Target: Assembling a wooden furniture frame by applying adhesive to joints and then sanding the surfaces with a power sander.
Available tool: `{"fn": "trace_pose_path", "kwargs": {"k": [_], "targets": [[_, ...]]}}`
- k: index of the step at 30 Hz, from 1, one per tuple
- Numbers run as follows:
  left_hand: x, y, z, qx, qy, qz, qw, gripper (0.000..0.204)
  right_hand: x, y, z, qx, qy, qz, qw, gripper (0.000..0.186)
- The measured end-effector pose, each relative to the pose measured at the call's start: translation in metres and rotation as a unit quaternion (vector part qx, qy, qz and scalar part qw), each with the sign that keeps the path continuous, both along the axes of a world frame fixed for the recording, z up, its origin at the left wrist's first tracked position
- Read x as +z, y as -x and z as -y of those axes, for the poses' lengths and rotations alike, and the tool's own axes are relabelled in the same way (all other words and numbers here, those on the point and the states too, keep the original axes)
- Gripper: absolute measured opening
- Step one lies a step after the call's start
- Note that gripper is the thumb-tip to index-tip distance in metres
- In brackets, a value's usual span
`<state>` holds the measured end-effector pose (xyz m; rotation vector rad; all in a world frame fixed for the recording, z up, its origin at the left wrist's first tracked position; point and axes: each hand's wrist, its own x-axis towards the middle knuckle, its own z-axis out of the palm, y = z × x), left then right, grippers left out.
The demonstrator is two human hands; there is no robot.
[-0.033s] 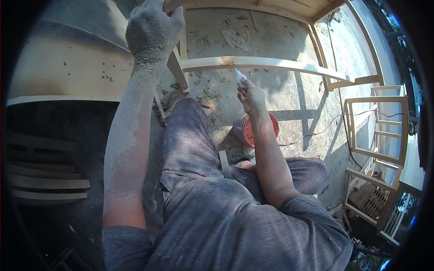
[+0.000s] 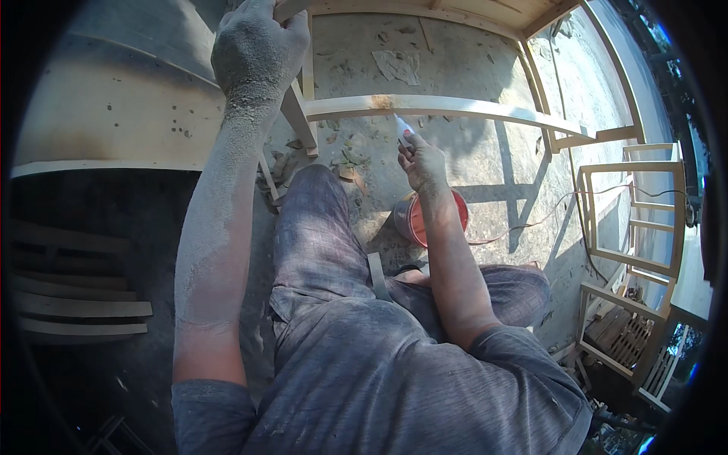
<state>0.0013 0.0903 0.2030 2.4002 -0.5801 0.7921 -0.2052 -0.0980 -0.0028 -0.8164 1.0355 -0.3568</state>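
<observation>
Dust coats my left hand (image 2: 259, 51), which is closed around an upright wooden post (image 2: 293, 9) of a frame at the top of the view. In my right hand (image 2: 423, 165) is a small white bottle (image 2: 403, 129) with a pointed nozzle. Its tip points up at the lower edge of a pale wooden rail (image 2: 455, 107), close to a brown, rough patch on the wood. Whether the tip touches the rail, I cannot tell. Below my right wrist stands a red bucket (image 2: 460, 206), partly hidden by my forearm.
A wooden panel (image 2: 114, 125) with small dark holes lies at left, above curved slats (image 2: 83, 305) in shadow. Rectangular wooden frames (image 2: 631, 167) stand at right, with a cable (image 2: 565, 199) running to them. Leaves, scraps and a pale sheet (image 2: 396, 67) litter the concrete floor (image 2: 485, 174).
</observation>
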Motion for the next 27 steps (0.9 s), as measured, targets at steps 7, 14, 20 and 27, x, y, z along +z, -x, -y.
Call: {"fn": "trace_pose_path", "kwargs": {"k": [7,14,20,27], "targets": [[0.003,0.001,-0.001,0.004,-0.01,-0.02,1.0,0.027,-0.009,-0.002,-0.002,0.029,0.052,0.049,0.997,0.039],[0.003,0.0,-0.001,0.003,-0.003,-0.018,1.0,0.028,0.007,-0.001,-0.003,0.104,0.159,-0.03,0.981,0.04],[0.001,0.0,-0.001,0.0,0.006,-0.005,1.0,0.029,0.024,-0.004,-0.011,0.126,0.243,-0.096,0.957,0.041],[0.0,-0.002,-0.002,0.011,-0.006,0.002,1.0,0.03,0.025,-0.007,-0.008,0.133,0.297,-0.147,0.934,0.042]]}}
